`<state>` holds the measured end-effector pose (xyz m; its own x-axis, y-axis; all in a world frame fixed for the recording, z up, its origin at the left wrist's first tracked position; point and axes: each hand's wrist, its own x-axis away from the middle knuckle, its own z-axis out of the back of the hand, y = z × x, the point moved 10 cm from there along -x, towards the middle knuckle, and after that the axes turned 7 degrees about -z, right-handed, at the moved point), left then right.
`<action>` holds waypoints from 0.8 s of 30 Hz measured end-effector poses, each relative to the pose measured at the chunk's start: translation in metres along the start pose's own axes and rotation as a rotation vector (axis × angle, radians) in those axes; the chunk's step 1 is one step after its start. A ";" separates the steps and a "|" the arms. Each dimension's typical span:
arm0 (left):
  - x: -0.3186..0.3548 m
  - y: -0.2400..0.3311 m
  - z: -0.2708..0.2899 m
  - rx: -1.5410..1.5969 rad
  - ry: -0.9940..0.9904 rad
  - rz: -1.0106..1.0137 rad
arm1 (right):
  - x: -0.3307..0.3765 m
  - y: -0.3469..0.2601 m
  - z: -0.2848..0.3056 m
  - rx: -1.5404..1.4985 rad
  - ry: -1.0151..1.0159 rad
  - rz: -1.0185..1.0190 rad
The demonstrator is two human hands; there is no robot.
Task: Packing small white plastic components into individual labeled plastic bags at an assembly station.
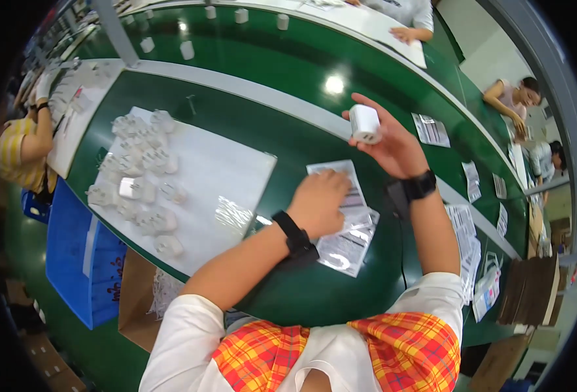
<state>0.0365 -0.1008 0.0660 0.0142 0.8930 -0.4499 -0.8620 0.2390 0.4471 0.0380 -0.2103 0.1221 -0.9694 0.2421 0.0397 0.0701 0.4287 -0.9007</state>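
Note:
My right hand (396, 147) is raised over the table's far side, its fingers around a white USB charger (365, 124) with ports on the end facing me. Lower and to the left, my left hand (321, 201) presses onto a clear printed plastic bag (348, 171), its fingers bent and closed on the film; the fingertips are partly hidden. A second printed plastic bag (346, 251) lies partly beneath that one. Left of my left hand, a white board (226, 171) carries several chargers (146, 160) that look wrapped in clear plastic.
A blue bin (72, 255) and a cardboard box (138, 297) stand by the table's left edge. A conveyor belt (269, 55) runs beyond a pale rail, carrying white chargers and a printed bag (431, 130). More bags (465, 242) lie right. Other people work around the line.

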 end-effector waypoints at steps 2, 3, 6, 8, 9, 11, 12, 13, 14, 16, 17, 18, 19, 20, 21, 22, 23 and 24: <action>-0.004 -0.006 0.005 0.043 0.015 -0.032 | 0.044 0.002 -0.003 0.053 0.075 -0.005; -0.006 -0.015 -0.001 0.048 -0.099 0.031 | 0.063 0.004 -0.003 0.104 0.120 -0.009; -0.002 -0.022 -0.010 0.010 -0.175 0.073 | 0.098 0.018 0.002 0.228 0.286 0.020; -0.002 -0.018 -0.003 -0.078 -0.055 0.031 | 0.116 0.020 0.015 0.408 0.512 0.087; 0.000 -0.017 -0.005 -0.083 -0.064 0.027 | 0.118 0.025 0.015 0.399 0.515 0.093; 0.002 0.002 0.002 -0.118 0.011 -0.097 | 0.118 0.041 0.021 0.442 0.556 0.001; 0.003 0.011 0.007 -0.136 0.050 -0.158 | 0.118 0.048 0.024 0.463 0.574 -0.044; 0.004 0.013 0.007 -0.141 0.043 -0.163 | 0.119 0.051 0.023 0.455 0.576 -0.038; 0.003 0.010 0.004 -0.127 0.002 -0.121 | 0.118 0.052 0.019 0.550 0.560 -0.033; 0.002 0.006 -0.002 -0.097 -0.078 -0.026 | 0.115 0.056 0.011 0.741 0.520 -0.030; 0.000 0.007 -0.004 -0.100 -0.082 -0.027 | 0.115 0.058 0.011 0.735 0.521 -0.028; -0.002 0.001 -0.011 -0.097 -0.127 0.029 | 0.116 0.060 0.010 0.844 0.531 -0.048; -0.005 -0.005 -0.018 -0.093 -0.170 0.084 | 0.116 0.061 0.009 0.954 0.541 -0.068; -0.002 -0.012 -0.024 -0.090 -0.215 0.142 | 0.117 0.063 0.007 1.061 0.548 -0.090; 0.000 -0.014 -0.026 -0.092 -0.218 0.143 | 0.119 0.065 0.008 1.057 0.547 -0.090; 0.002 -0.016 -0.023 -0.085 -0.158 0.132 | 0.120 0.061 -0.003 1.213 0.477 0.003; 0.003 -0.017 -0.018 -0.078 -0.098 0.121 | 0.123 0.059 -0.014 1.367 0.403 0.098; 0.005 -0.018 -0.013 -0.071 -0.036 0.110 | 0.125 0.060 -0.028 1.519 0.323 0.197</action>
<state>0.0456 -0.1059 0.0460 -0.0649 0.9257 -0.3727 -0.8929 0.1128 0.4358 -0.0721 -0.1306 0.0851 -0.8703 0.4412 -0.2187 -0.3017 -0.8288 -0.4713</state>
